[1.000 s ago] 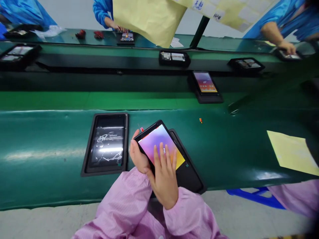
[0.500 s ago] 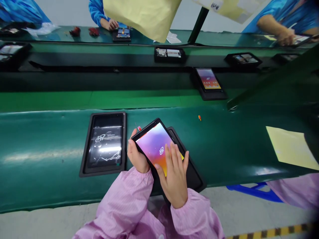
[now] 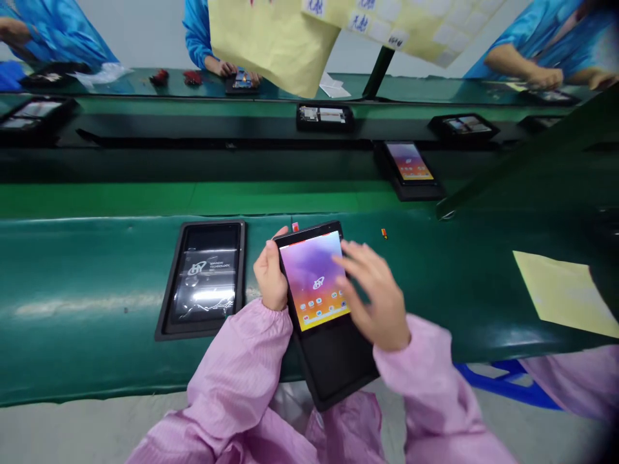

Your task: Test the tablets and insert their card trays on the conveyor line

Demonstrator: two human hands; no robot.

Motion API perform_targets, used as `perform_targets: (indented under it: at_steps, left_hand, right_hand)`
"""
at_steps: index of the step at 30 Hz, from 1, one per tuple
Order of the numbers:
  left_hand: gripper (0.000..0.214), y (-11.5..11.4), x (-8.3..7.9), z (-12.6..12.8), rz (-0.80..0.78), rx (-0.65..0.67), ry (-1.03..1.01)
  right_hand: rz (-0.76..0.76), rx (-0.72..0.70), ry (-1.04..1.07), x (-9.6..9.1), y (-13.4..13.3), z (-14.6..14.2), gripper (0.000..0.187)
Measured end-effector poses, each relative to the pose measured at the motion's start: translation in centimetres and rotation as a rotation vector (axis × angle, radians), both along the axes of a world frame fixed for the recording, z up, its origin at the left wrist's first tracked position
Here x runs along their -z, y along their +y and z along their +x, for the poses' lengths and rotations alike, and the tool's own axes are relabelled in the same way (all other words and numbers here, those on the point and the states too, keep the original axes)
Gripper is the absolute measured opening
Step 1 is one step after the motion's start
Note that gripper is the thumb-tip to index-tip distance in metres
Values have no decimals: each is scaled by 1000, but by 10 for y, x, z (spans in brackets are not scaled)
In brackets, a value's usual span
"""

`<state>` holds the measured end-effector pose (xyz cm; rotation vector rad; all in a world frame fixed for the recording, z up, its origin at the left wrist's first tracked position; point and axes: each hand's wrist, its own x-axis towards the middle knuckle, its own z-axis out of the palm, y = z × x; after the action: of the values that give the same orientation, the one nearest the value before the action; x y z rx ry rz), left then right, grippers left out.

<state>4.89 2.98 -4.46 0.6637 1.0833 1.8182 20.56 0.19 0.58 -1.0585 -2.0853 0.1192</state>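
My left hand (image 3: 269, 274) grips the left edge of a lit black tablet (image 3: 313, 280), whose screen shows a purple-to-orange wallpaper, a logo and small app icons. My right hand (image 3: 374, 293) hovers with spread fingers at the tablet's right edge, its fingertips close to the screen and holding nothing. The tablet rests on the upper part of a black tray (image 3: 333, 367) that tilts over the belt's front edge. To the left lies a second tablet in a black tray (image 3: 206, 280), its screen dark under a printed film.
A green conveyor belt (image 3: 97, 270) runs across the view, with a small orange-red piece (image 3: 383, 233) on it and a yellow sheet (image 3: 563, 293) at right. Further trays with tablets sit on the far belts. Co-workers in blue sleeves work beyond, holding up yellow sheets.
The tablet has turned from a slant to lining up with the tray, and app icons now show. My right hand has lifted off the screen and moved right.
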Motion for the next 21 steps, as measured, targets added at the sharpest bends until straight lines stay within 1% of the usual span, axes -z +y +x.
perform_targets:
  at_steps: [1,3,4,6,8,10,14,18,21]
  left_hand:
    - [45,4,-3,1,32,23,48]
    - [42,9,-11,1,111,25,185]
    - [40,10,-14,1,157,10,260]
    - [38,10,-19,0,245,-39,372]
    - [37,8,-21,-2,302,-93,432]
    - [37,4,-21,-3,324,-135,451]
    - [36,-2,-21,-1,345,-171,459]
    - [37,-5,-24,0,353,-219,513]
    - [35,-5,-25,0,390,-216,532]
  right_hand:
    - [29,-1,32,-13,23,5,26]
    - [-80,-112,48,-39,63,8,21]
    - [-153,-179,48,-51,78,6,19]
    - [-281,-318,35,-70,94,1,18]
    - [-342,-419,6,-82,96,-5,18]
    - [-345,-465,-23,-87,90,-9,16]
    - [-295,-477,-54,-86,79,-11,15]
    - [-219,-484,-100,-83,76,-11,16]
    - [-224,-489,-132,-85,75,-10,16]
